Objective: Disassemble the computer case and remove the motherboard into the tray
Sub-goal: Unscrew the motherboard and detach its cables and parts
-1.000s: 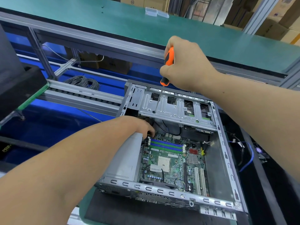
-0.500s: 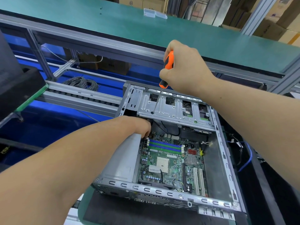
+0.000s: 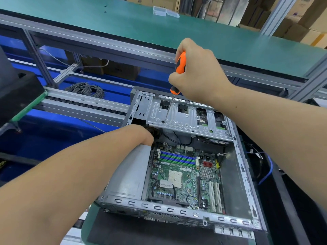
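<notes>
An open grey computer case (image 3: pixel 169 209) lies on its side in front of me. Its green motherboard (image 3: pixel 184 177) with blue and green memory slots is still mounted inside. My right hand (image 3: pixel 198 75) grips an orange and black screwdriver (image 3: pixel 179 71), whose tip sits in a hole of the silver drive cage (image 3: pixel 187 119) at the case's far end. My left hand (image 3: pixel 143 135) reaches under the left end of that cage beside the grey power supply (image 3: pixel 131 174); its fingers are hidden.
A black mat (image 3: pixel 141 230) lies under the case. A coil of grey cable (image 3: pixel 86 90) rests on the blue level behind a roller rail (image 3: pixel 79 105). A green shelf (image 3: pixel 159 32) spans the back. A black block (image 3: pixel 16 96) sits at left. Blue cables (image 3: pixel 267 170) hang right of the case.
My left hand has slid further under the drive cage, hiding its fingers. My right hand and the screwdriver shifted slightly, with the tip staying on the cage.
</notes>
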